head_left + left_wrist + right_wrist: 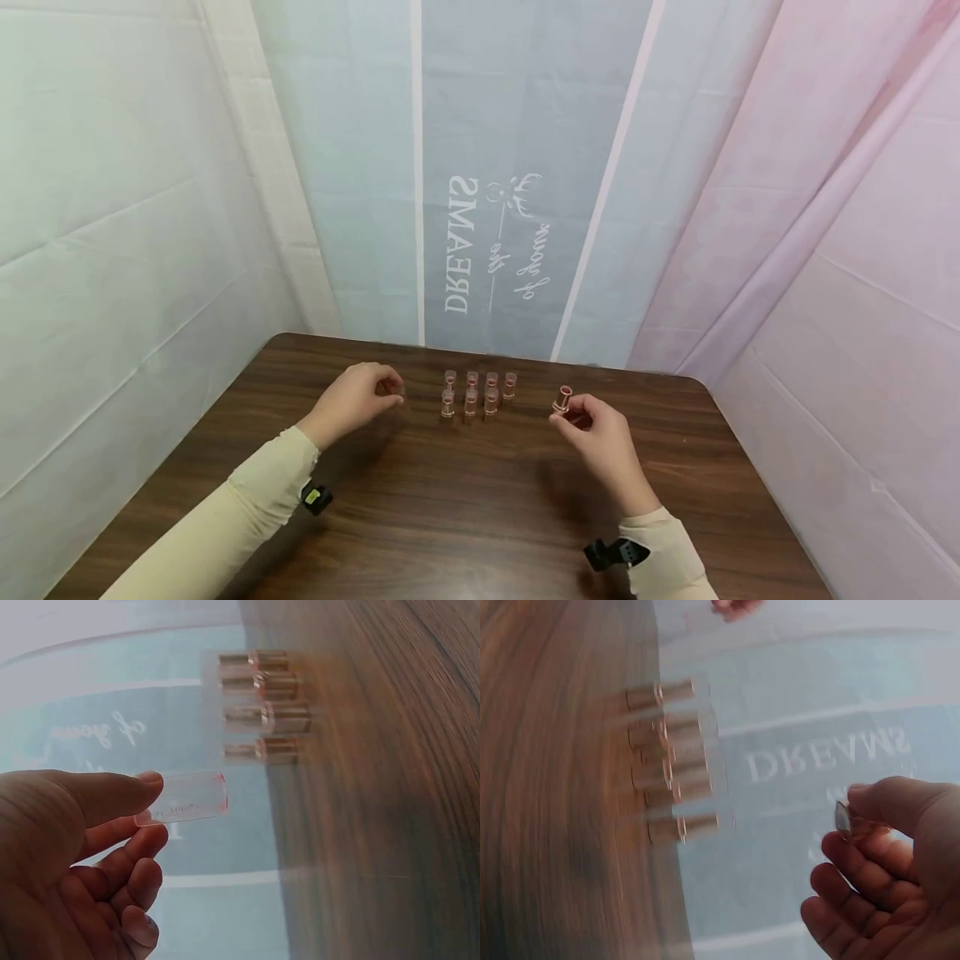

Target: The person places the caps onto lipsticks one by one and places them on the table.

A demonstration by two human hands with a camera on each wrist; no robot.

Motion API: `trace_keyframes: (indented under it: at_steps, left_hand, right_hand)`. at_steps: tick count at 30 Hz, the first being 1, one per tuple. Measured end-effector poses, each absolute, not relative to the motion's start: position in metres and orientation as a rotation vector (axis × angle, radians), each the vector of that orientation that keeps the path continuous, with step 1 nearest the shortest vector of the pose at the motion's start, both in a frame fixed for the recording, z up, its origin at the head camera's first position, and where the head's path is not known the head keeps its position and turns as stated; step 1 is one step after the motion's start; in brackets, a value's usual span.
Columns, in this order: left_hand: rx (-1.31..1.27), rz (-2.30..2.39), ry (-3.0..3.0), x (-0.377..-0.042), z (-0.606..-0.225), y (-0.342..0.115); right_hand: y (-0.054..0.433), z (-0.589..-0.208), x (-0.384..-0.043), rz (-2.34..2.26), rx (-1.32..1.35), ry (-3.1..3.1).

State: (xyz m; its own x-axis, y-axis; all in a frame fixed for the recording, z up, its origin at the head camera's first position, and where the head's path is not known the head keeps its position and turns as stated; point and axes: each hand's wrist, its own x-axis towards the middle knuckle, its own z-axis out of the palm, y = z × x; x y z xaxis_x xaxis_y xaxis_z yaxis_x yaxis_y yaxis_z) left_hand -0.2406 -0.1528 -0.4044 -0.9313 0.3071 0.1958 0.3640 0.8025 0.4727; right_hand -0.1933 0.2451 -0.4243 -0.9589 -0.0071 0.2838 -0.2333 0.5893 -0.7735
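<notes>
My left hand [352,404] is left of the group of lipsticks. Between its thumb and fingers it pinches a clear lipstick cap [193,797] with a reddish edge at one end. On the right side, my right hand [603,442] holds an uncapped gold lipstick tube [562,400] above the table, its red tip upward. In the right wrist view the fingers partly cover that tube [845,821]. Several gold lipsticks [470,404] with clear caps stand upright between the hands, in two rows; they look blurred in both wrist views.
The dark wood-grain table [450,500] reaches back to a hanging blue-grey cloth [360,208] with white lettering. Pale cloth walls [112,250] stand at left and right. Each wrist wears a black strap device [317,497].
</notes>
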Motion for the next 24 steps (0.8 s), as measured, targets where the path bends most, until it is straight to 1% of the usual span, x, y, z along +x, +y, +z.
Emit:
trace_keyframes:
  at_steps: [4, 8, 15, 24]
  left_hand:
    - [-0.582, -0.760, -2.857, -0.231, -0.392, -0.151]
    - [-0.634, -0.744, -2.829, -0.224, -0.382, -0.143]
    - [-0.747, -0.835, -2.779, -0.216, -0.365, -0.111]
    - [-0.904, -0.863, -2.728, -0.210, -0.337, -0.079]
  right_hand:
    - [0.226, -0.421, -0.186, 1.367, 0.245, -2.486]
    - [0.208, -0.426, -0.181, 1.467, 0.290, -2.429]
    - [0.190, -0.443, -0.175, 1.558, 0.397, -2.404]
    - [0.177, -0.457, -0.176, 1.495, 0.342, -2.467]
